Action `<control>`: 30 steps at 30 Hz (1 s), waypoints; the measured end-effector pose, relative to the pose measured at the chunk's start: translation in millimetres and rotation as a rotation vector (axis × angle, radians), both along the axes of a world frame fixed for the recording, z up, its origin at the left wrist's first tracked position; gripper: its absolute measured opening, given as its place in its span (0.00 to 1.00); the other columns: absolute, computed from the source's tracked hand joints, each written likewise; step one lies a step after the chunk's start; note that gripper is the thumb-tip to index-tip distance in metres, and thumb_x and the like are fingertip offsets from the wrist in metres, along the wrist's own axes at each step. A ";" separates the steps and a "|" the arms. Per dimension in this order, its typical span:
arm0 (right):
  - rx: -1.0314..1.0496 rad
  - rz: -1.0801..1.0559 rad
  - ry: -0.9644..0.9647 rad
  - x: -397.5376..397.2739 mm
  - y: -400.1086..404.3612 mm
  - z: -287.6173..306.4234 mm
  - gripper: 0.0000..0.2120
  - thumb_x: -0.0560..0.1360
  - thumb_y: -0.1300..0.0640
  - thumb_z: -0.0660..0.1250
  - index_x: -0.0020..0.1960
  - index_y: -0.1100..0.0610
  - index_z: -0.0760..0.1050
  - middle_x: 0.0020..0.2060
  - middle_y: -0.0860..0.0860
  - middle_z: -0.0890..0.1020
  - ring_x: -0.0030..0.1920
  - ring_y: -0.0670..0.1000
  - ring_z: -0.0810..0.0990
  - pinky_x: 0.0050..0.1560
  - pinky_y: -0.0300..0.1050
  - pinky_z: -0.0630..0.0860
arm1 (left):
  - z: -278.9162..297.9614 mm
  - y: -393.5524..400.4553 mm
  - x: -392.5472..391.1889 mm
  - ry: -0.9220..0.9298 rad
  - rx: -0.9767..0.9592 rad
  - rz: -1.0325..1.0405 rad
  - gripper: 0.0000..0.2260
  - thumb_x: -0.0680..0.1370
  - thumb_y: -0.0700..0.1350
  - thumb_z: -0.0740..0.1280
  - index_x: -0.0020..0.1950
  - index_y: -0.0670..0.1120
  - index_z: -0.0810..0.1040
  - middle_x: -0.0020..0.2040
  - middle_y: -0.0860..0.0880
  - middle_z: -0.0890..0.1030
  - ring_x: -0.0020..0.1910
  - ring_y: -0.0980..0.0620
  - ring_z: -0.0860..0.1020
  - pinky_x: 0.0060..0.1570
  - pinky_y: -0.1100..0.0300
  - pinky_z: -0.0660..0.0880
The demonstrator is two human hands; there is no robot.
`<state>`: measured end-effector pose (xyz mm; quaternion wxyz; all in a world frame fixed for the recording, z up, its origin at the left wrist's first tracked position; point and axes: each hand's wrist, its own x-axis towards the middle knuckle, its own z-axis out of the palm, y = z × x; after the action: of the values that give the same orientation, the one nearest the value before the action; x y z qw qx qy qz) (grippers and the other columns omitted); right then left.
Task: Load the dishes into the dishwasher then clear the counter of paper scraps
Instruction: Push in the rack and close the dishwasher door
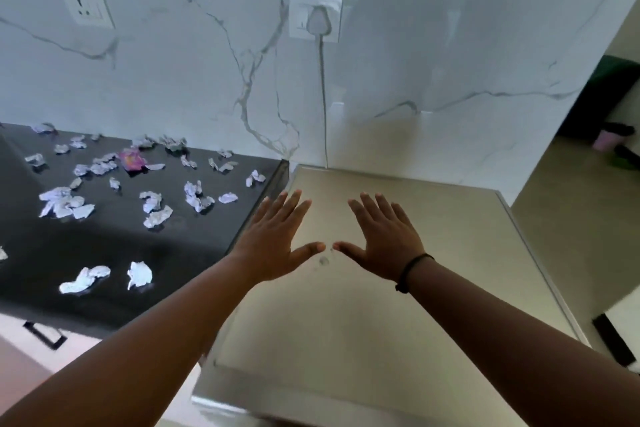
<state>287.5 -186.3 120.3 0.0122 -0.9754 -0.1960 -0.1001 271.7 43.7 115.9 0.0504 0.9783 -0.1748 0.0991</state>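
Both hands held flat and empty over the pale appliance top, paper scraps waiting on the dark bench.

The left hand (273, 239) and right hand (382, 239) hover with fingers spread straight, thumbs nearly meeting, grasping nothing, above the beige appliance top (450, 253), probably the dishwasher's. No dishes show anywhere, so the loading half looks either finished or out of sight; I cannot tell which. The paper scraps (156, 215) lie scattered across the black bench (173, 253) to the left, roughly thirty crumpled white bits, plus one pink wrapper (131, 159) near the wall. To clear them well, sweep from the back wall toward the front edge, herding pieces into one pile before lifting, minding the two strays (104, 279) nearest the front. Two wall sockets (86, 5) are visible, one with a plug and cord (317, 22).
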 end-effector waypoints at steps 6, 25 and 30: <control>-0.039 -0.074 -0.118 88.6 66.4 51.6 0.41 0.75 0.29 0.50 0.78 0.52 0.45 0.78 0.54 0.47 0.77 0.58 0.45 0.75 0.57 0.46 | 61.6 51.6 92.5 -0.133 -0.023 0.057 0.44 0.71 0.75 0.42 0.79 0.49 0.46 0.79 0.47 0.42 0.77 0.48 0.40 0.75 0.48 0.42; -0.282 -0.338 -0.343 285.8 178.8 191.7 0.40 0.76 0.46 0.58 0.78 0.57 0.41 0.78 0.54 0.42 0.76 0.61 0.37 0.73 0.63 0.40 | 165.1 116.0 263.3 -0.367 -0.036 0.076 0.39 0.75 0.71 0.45 0.79 0.49 0.45 0.79 0.46 0.42 0.77 0.45 0.40 0.75 0.47 0.42; -0.401 -0.388 -0.367 314.1 182.1 192.0 0.41 0.76 0.43 0.57 0.78 0.60 0.40 0.78 0.57 0.43 0.76 0.63 0.36 0.72 0.66 0.34 | 158.6 117.2 290.1 -0.365 -0.081 0.077 0.40 0.74 0.71 0.45 0.79 0.49 0.44 0.79 0.47 0.42 0.77 0.46 0.40 0.75 0.47 0.41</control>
<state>601.6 -4.3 312.3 -0.2347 -0.9432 -0.0215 -0.2340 561.7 160.9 274.5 0.0536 0.9472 -0.1392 0.2839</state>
